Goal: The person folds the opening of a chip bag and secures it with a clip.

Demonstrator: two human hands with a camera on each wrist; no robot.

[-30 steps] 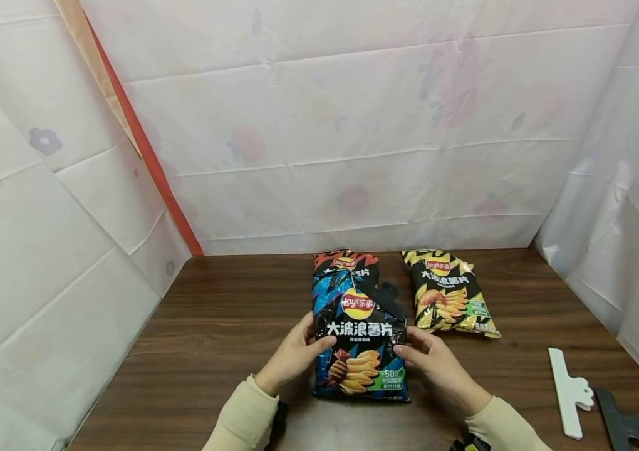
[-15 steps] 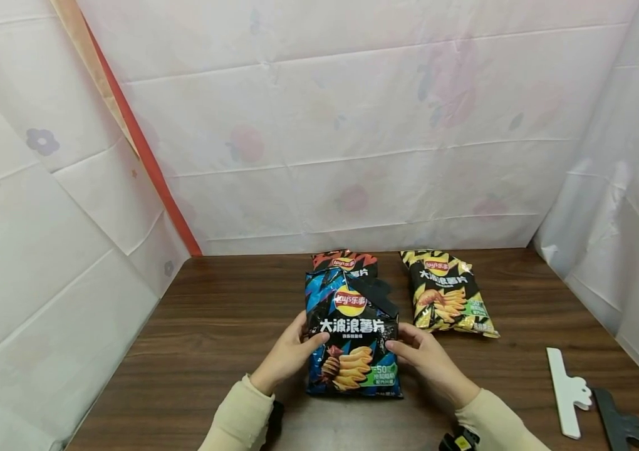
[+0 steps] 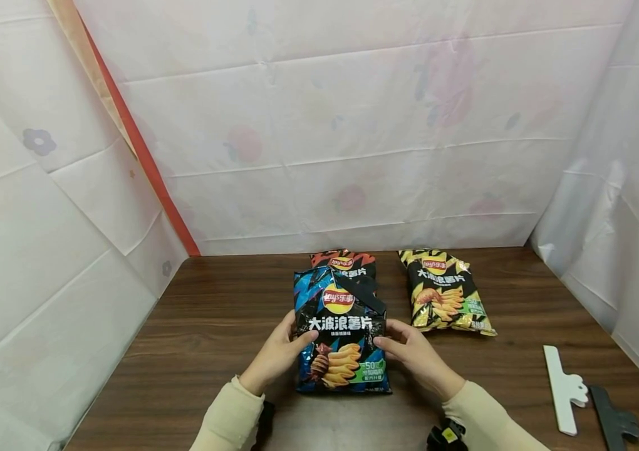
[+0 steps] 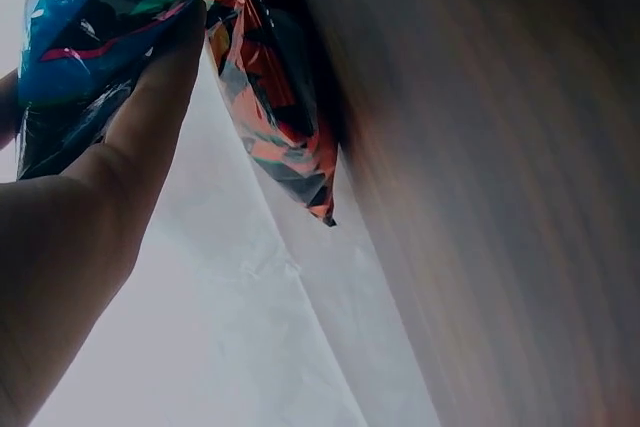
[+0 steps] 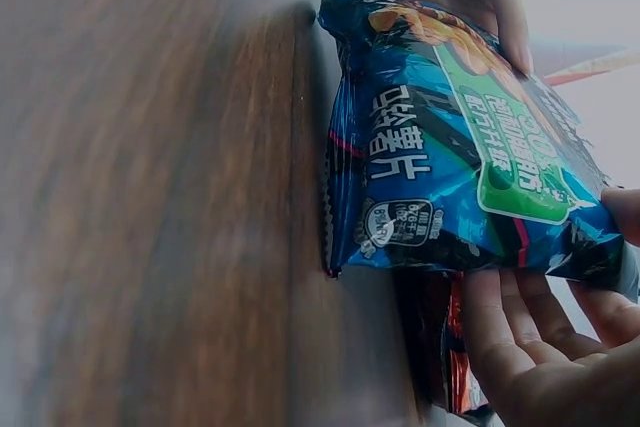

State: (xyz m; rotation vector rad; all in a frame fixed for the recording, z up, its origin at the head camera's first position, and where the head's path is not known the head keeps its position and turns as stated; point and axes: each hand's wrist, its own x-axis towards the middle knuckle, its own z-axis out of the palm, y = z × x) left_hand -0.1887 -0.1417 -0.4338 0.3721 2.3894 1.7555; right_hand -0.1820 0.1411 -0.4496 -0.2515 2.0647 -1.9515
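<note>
A blue and black bag of potato chips is held between my two hands, its printed front toward me. My left hand grips its left side, thumb on the front and fingers out of sight behind. On the right side my right hand does likewise; in the right wrist view its fingers lie under the bag. A black clip sits slantwise across the bag's upper right corner. Behind it a red and black chip bag is partly covered. Whether the blue bag's lower edge touches the table cannot be told.
A yellow and black chip bag lies at the back right of the wooden table. Near the right edge are a white clip and a black clip. Pale cloth hangs behind the table and at both sides.
Both hands have moved left together with the blue chip bag, uncovering slightly more of the table beside the yellow bag. Their hold looks the same. The view itself has shifted a little.
</note>
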